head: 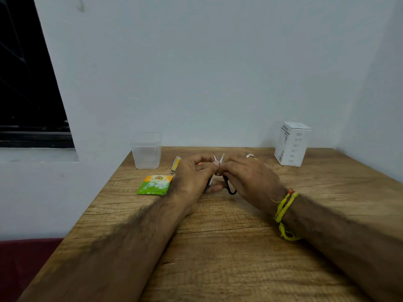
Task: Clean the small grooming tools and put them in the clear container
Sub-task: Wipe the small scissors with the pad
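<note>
On the wooden table, both forearms reach forward from the near edge, the right wrist wearing a yellow-green thread band. Further in, the two hands meet over the middle of the tabletop. The left hand and right hand both pinch a small pair of scissors, held upright with its blades spread in a V above the fingers and its black handles showing below. Just left of the left hand lies a green and orange sachet, and beyond it a nail clipper. Farther back stands the clear container, open-topped, near the left edge. A white box stands at the far right by the wall.
</note>
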